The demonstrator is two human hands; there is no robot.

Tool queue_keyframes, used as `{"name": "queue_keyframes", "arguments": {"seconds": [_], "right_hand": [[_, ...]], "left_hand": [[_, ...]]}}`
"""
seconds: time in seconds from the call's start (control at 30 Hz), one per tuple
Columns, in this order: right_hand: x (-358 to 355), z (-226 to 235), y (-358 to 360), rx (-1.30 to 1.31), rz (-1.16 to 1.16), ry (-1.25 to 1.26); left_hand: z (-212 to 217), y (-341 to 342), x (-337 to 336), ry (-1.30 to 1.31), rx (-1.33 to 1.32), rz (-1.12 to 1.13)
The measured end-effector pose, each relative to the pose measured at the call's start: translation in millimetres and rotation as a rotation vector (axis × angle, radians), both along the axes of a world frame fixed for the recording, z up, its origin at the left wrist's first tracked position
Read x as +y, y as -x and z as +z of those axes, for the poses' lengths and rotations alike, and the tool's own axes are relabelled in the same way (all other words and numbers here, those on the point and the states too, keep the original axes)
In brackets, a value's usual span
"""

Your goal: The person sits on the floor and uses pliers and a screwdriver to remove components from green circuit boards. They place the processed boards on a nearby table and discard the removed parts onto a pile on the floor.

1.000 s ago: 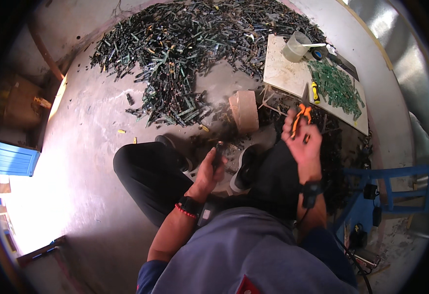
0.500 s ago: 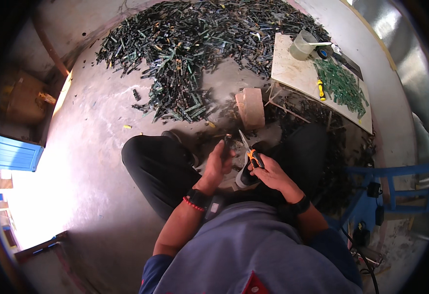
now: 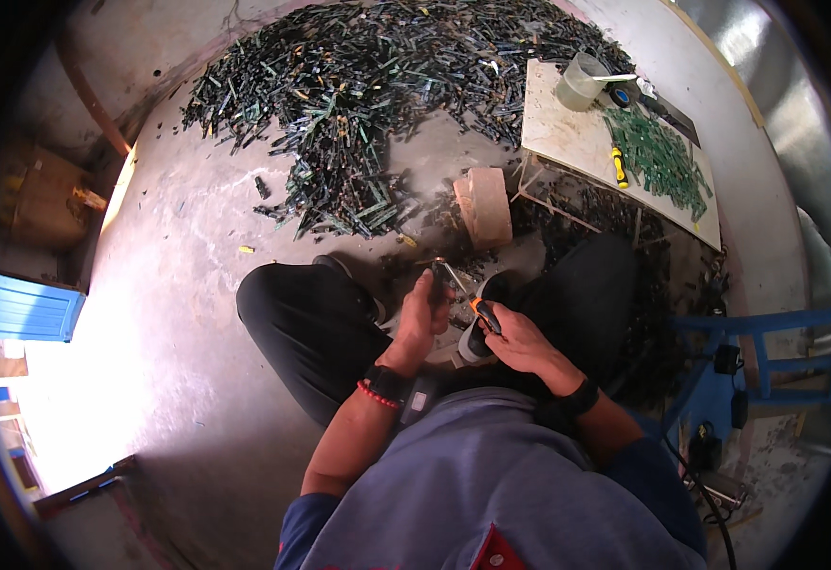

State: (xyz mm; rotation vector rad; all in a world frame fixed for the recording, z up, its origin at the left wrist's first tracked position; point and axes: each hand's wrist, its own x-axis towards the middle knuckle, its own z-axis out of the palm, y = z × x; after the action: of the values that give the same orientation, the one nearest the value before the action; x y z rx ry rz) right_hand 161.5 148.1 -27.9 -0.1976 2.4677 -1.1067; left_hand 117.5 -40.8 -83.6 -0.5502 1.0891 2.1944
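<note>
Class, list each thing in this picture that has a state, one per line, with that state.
left hand: closed around a small dark piece
right hand: gripping orange-handled pliers
pliers: tips at the piece
brick: standing on edge
plastic cup: upright
yellow-handled tool: lying flat on board

The pliers (image 3: 468, 296) have orange-and-black handles and slim metal jaws; they slant up and to the left, the handles wrapped in the right hand (image 3: 520, 340), the tips reaching a small dark piece (image 3: 437, 273) pinched at the fingertips of the left hand (image 3: 423, 313) (too small to tell its shape). Both sit just this side of the pinkish brick (image 3: 484, 206), between the person's knees.
</note>
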Motion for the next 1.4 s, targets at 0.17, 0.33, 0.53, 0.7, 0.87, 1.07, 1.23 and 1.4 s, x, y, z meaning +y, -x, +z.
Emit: {"name": "queue_keyframes", "arguments": {"seconds": [0.17,0.33,0.53,0.7,0.87,1.07,1.23,1.4], "right_hand": [[-4,-1,1,0.021,0.008,-0.065],[-7,-2,0,0.064,-0.006,-0.097],[-18,16,8,-0.082,-0.028,-0.114],[-23,16,13,-0.125,-0.027,-0.072],[-26,13,23,-0.134,-0.001,-0.029],[-28,10,27,-0.093,0.067,-0.08],[-27,8,16,0.088,0.098,-0.139],[-28,5,13,0.125,0.1,-0.214]], "left_hand": [[-1,0,-1,0.005,-0.024,0.016],[10,-1,3,0.05,0.035,0.025],[4,-2,3,0.243,0.107,0.009],[1,-2,4,0.292,0.16,0.032],[1,0,9,0.355,0.229,0.106],[-2,1,13,0.437,0.285,0.16],[-3,1,13,0.384,0.258,0.141],[2,0,14,0.333,0.185,0.128]]}}
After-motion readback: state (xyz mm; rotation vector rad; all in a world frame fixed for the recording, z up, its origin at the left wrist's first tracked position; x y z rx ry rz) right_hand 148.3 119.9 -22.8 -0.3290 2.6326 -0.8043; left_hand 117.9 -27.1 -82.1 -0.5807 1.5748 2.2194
